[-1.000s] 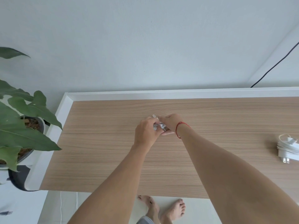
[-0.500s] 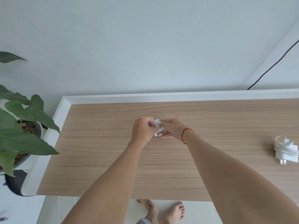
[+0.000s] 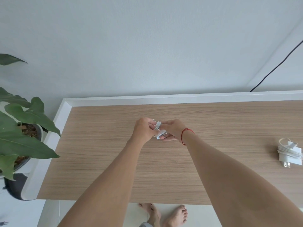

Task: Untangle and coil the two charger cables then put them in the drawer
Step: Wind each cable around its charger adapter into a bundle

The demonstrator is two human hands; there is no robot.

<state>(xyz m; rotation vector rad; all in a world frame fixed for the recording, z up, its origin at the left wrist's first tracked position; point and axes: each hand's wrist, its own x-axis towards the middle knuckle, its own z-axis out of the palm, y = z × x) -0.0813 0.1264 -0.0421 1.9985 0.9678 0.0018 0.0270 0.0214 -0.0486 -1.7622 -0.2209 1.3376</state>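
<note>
Wood-grain surface: a white raised rim runs along the far and left edges. The near edge has no rim, and bare feet stand on the floor below it. Bare board lies on every side of the hands.

Left hand and right hand meet over mid-surface, fingers of both curled round one white charger cable, bundled against its plug.

Second charger cable, wound round its adapter, lies well apart near the right edge.

Potted plant stands beyond the left edge. The wall behind is pale, with a black cord running down it at right.
</note>
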